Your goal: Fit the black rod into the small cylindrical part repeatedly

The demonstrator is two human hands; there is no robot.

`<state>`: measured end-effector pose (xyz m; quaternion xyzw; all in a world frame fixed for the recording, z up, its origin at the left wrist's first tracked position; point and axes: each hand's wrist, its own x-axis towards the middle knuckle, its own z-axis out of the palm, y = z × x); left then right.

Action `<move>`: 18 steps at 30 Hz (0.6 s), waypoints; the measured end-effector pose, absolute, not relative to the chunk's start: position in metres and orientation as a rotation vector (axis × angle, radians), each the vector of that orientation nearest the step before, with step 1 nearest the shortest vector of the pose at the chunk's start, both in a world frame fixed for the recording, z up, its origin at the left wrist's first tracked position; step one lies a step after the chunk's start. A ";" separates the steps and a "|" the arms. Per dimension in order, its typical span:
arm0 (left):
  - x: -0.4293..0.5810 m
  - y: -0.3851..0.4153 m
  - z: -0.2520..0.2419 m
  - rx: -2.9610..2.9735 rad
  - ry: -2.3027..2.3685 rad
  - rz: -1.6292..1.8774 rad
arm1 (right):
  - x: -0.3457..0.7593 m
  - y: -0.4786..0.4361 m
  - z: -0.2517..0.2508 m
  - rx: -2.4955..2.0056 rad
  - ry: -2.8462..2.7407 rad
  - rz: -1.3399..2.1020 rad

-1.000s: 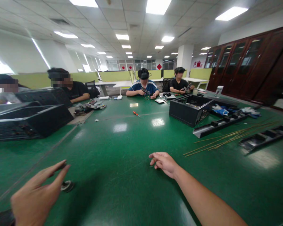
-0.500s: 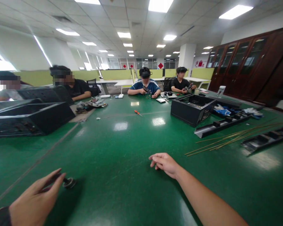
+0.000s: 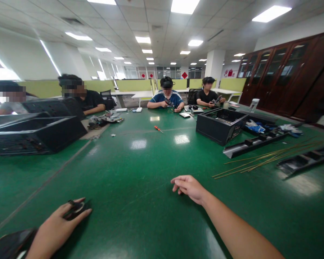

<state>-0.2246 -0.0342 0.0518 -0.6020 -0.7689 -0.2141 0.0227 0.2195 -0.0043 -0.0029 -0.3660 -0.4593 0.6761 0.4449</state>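
My left hand lies low at the near left of the green table, its thumb and fingers closed around a small round black part resting on the surface. My right hand rests on the table near the middle, fingers loosely curled and slightly apart, holding nothing. The two hands are well apart from each other.
A black computer case stands at the left, another open black case at the right. Long black rails, thin yellow rods and a red screwdriver lie on the table. Several people sit at the far side and left.
My left hand has dropped lower and come down on the small round black part, closing around it. My right hand has stayed where it was.
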 end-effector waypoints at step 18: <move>-0.008 -0.021 0.031 -2.725 -1.462 -1.113 | 0.213 -0.012 -0.016 -0.901 -1.412 1.417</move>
